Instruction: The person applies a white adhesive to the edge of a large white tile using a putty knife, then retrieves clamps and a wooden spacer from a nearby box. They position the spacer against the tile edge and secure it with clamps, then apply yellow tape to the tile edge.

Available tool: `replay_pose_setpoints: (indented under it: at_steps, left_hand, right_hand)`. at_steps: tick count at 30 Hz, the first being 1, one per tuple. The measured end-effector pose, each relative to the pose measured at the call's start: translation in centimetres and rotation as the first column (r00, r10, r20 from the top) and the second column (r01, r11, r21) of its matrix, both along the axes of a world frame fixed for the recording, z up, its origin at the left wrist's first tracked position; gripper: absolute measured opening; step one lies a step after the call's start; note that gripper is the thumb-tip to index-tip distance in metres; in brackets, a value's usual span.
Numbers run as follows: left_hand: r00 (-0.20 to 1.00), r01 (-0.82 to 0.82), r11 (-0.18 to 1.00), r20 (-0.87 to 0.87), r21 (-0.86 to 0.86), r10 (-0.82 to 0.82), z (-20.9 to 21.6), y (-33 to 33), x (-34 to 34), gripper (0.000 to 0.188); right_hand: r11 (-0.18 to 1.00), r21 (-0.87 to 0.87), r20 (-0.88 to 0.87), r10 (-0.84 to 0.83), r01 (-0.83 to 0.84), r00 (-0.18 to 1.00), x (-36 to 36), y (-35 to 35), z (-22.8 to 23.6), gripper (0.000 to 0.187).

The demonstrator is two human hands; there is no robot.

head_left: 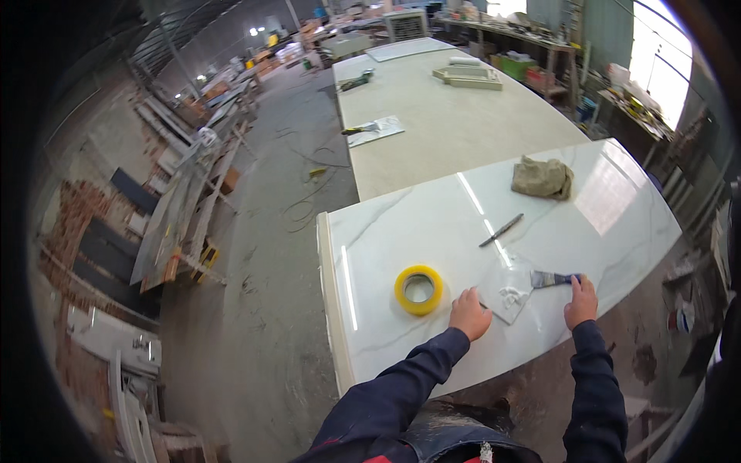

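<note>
My right hand [581, 302] is closed round the dark handle of a putty knife [546, 279]. The knife's blade points left, over the right edge of a small pale tile [505, 314] with white paste [512, 294] on it. My left hand [470, 315] pinches the tile's left corner. Both hands are over a glossy white, grey-veined slab [417, 224]. Left of my left hand lies a roll of yellow tape [418, 290]. A dark, pen-like slim tool [502, 230] rests beyond the tile, and a crumpled brown cloth [543, 178] sits farther back.
A larger beige slab [440, 123] extends beyond the white one. On it are another scraper on a pale tile [374, 131], a green power tool [356, 79] and a cream frame [468, 76]. A cable [297, 177] trails on the floor at left. Cluttered benches [532, 38] stand at the back right.
</note>
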State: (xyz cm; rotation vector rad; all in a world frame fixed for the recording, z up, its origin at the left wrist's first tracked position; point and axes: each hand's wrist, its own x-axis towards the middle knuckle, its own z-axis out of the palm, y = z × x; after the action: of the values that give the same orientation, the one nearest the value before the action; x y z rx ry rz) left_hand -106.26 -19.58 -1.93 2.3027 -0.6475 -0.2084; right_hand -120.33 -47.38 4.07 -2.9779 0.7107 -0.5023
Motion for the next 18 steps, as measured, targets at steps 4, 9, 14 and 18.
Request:
replay_pose_setpoints:
  at_steps: [4, 9, 14, 18]
  left_hand:
    - [0.997, -0.076, 0.994, 0.011, 0.074, 0.076, 1.9, -0.6, -0.9, 0.066]
    - [0.977, -0.201, 0.958, -0.026, 0.204, 0.211, 2.8, -1.7, -1.4, 0.059]
    - [0.929, -0.341, 0.906, -0.059, 0.252, 0.366, 1.3, -2.4, -1.6, 0.056]
    - [0.916, -0.353, 0.912, -0.122, 0.210, 0.382, 1.8, -3.6, -3.4, 0.061]
  right_hand:
    - [0.987, 0.026, -0.062, 0.162, -0.161, 0.985, 3.5, -5.5, -4.0, 0.035]
    - [0.884, 0.348, -0.006, 0.336, -0.313, 0.942, 3.2, -7.5, -3.2, 0.014]
    - [-0.255, 0.956, -0.092, 0.218, 0.148, 0.972, 0.7, -2.1, -2.1, 0.018]
    - [-0.631, 0.765, -0.113, 0.065, 0.129, 0.991, -1.2, 1.5, -1.6, 0.037]
